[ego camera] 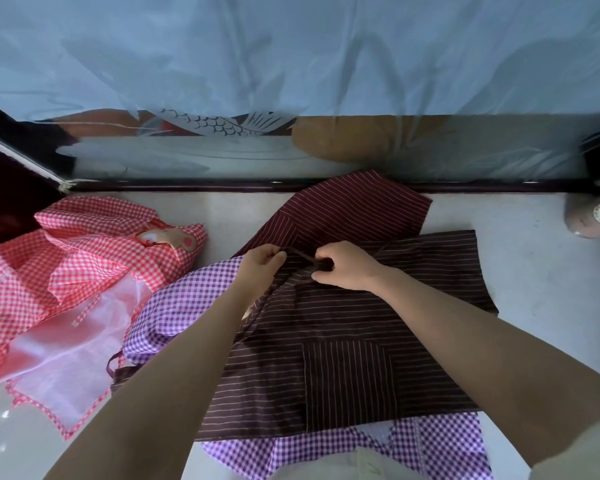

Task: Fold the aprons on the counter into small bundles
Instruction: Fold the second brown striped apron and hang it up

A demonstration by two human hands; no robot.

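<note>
White counter [534,306], striped apron [343,341], left hand [262,263] and right hand [347,266] reaching forward, pinching strap [302,256]

Right of the right hand [343,268], bare counter [527,271] lies open as far as a pink jar [591,216] by the back ledge [187,186]. Left of the left hand [262,263], a heaped red gingham apron [84,251] blocks the way. Beneath both hands the striped apron [343,341] covers the counter.

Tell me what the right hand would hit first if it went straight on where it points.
Probably the left hand: the right hand points leftward along the dark strap both hands pinch above the maroon striped apron, with only strap between them. Depth is unclear, so it might pass just behind.
</note>
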